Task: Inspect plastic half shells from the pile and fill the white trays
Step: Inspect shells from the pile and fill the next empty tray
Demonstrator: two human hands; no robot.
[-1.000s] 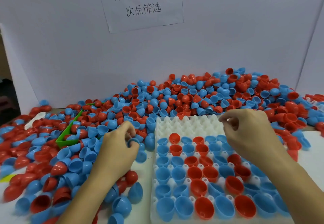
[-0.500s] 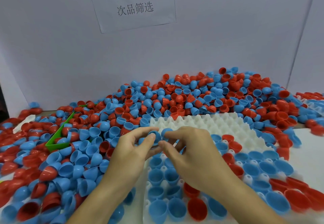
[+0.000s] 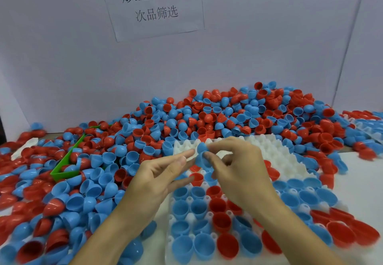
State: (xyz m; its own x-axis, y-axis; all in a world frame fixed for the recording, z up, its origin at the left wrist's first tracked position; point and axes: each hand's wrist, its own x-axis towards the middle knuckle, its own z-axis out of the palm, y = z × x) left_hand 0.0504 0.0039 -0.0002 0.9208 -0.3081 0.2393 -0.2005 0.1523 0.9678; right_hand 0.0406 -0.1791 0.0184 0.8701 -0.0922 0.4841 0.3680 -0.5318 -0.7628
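A big pile of red and blue plastic half shells (image 3: 207, 119) covers the table behind and left of the white tray (image 3: 275, 150). The tray's near rows hold red and blue shells, open side up; its far rows are bare. Above the tray's far-left part, my right hand (image 3: 240, 169) pinches a blue half shell (image 3: 202, 152) between thumb and forefinger. My left hand (image 3: 157, 173) is beside it with fingers stretched out straight, the fingertips at the shell's left edge, and it holds nothing.
A green bin (image 3: 66, 167) lies half buried in shells at the left. Another filled tray (image 3: 369, 128) shows at the far right edge. A white wall with a paper sign (image 3: 153, 1) closes off the back. Loose shells crowd the tray's left side.
My hands came together over the tray's far left. The blue shell passed from my left hand's grip into my right hand's pinch, and the left fingers straightened.
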